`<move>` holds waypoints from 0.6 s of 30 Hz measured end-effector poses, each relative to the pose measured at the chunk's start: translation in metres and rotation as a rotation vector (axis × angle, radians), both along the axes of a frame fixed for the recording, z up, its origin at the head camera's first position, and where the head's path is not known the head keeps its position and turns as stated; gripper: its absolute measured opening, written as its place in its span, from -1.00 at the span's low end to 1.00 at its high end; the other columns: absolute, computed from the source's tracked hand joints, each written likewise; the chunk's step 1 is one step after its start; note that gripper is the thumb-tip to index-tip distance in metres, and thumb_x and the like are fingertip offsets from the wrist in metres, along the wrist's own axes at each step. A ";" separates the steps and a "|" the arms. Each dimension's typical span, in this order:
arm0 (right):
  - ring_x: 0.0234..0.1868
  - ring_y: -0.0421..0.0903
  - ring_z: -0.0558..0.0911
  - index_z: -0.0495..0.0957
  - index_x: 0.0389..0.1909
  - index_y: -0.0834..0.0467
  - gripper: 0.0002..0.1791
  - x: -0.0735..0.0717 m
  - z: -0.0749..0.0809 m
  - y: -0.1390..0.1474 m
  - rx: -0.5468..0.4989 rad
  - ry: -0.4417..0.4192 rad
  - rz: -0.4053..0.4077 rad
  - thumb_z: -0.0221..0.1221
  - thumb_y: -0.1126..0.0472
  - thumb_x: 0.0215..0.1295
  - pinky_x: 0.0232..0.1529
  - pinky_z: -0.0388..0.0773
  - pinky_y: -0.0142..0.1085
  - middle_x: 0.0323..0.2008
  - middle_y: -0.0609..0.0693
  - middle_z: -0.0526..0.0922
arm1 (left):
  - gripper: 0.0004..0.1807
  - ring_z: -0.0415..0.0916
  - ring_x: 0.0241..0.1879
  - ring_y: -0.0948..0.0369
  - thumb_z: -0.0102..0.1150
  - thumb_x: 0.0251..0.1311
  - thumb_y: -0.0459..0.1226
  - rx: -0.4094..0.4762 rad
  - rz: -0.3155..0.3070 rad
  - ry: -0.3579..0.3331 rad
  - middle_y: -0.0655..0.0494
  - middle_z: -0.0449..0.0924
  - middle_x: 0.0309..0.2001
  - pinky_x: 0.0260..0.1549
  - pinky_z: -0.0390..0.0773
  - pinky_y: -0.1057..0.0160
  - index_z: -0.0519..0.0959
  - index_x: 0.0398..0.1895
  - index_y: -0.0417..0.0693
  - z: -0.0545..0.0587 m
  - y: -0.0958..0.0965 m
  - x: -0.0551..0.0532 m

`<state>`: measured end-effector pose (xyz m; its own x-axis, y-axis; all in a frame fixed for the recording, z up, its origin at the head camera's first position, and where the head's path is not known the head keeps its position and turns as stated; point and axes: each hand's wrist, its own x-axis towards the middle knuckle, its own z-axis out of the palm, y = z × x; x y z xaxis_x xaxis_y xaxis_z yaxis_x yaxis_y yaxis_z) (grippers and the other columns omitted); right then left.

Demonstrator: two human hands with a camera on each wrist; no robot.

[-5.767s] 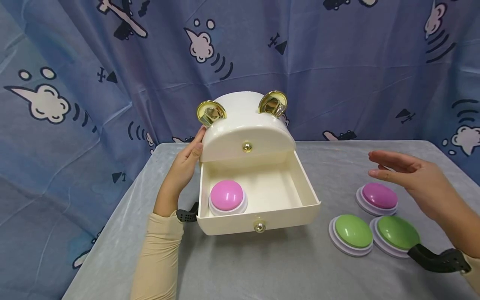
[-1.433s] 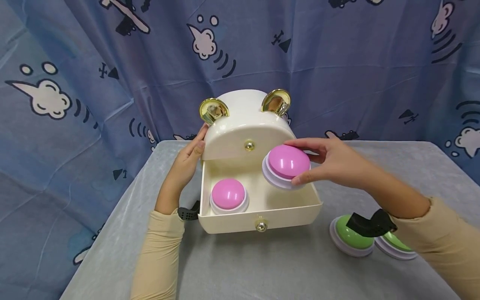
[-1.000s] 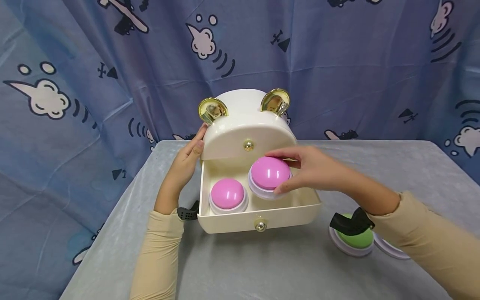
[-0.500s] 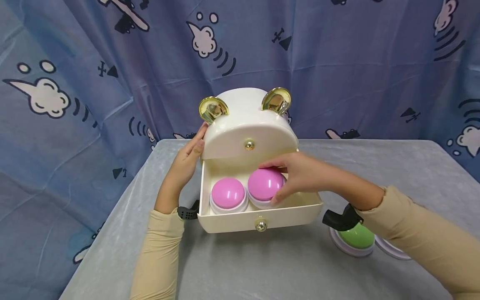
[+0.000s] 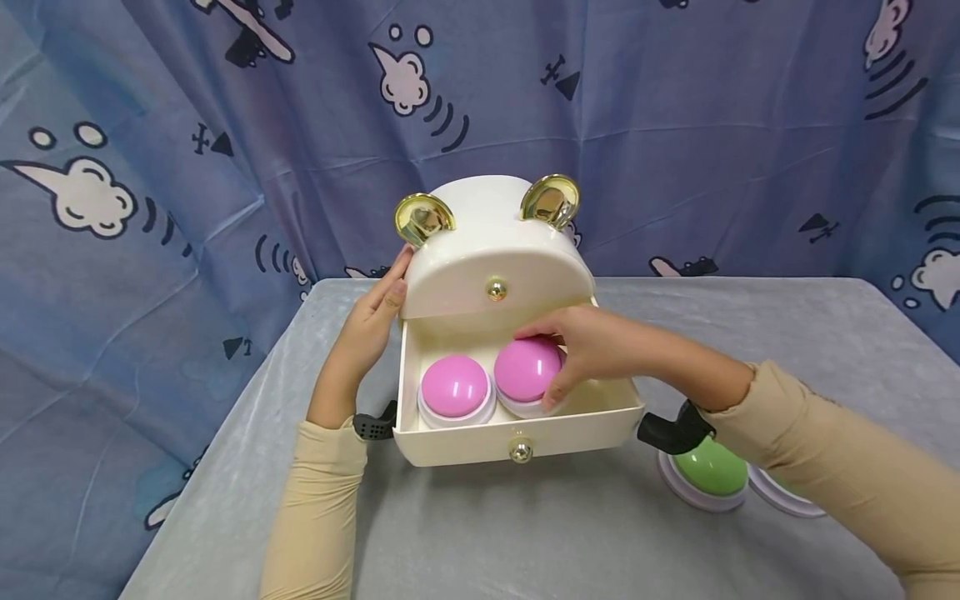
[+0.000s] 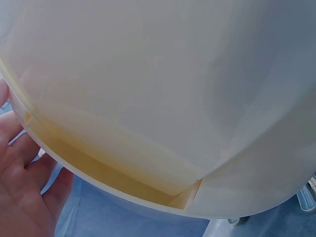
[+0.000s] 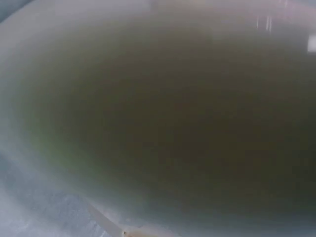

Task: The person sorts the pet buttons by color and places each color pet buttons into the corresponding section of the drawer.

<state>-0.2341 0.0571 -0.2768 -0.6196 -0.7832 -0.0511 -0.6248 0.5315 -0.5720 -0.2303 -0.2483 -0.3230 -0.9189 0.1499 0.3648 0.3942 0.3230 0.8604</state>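
A white box point(image 5: 495, 212) with gold ears has its lower drawer point(image 5: 457, 448) pulled out. My left hand point(image 5: 367, 329) lies along the box's left side, fingers extended; in the left wrist view its fingers point(image 6: 58, 190) show beside the box's curved edge. Inside the drawer, my right hand point(image 5: 603, 343) grips a pink dome-topped push button point(image 5: 523, 372) by its right side, thumb in front and fingers behind. A second pink push button point(image 5: 453, 386) sits at the drawer's left, right beside the held one. The right wrist view is mostly filled by a blurred dark surface.
Two green push buttons stand on the grey table right of the drawer: one point(image 5: 711, 467) beneath the right wrist strap, the other point(image 5: 783, 492) largely hidden by the sleeve. A patterned blue curtain point(image 5: 675, 167) hangs behind the table.
The right hand has carried the second pink push button from the right of the table into the drawer, lowering it beside the first. The left hand has stayed at the box.
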 end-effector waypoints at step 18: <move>-0.04 -0.06 0.61 0.59 0.13 0.28 -0.21 -0.001 0.003 -0.004 0.100 0.009 0.003 0.62 0.13 -0.20 0.02 0.58 -0.20 -0.01 0.05 0.70 | -0.44 -0.09 0.57 0.32 -0.28 0.58 -0.03 -0.005 -0.004 -0.005 0.31 -0.01 0.59 0.58 -0.08 0.16 0.14 0.56 0.07 0.001 0.000 0.001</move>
<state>-0.2349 0.0533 -0.2742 -0.6184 -0.7762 -0.1229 -0.6313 0.5838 -0.5104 -0.2294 -0.2486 -0.3221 -0.9201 0.1557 0.3595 0.3914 0.3258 0.8606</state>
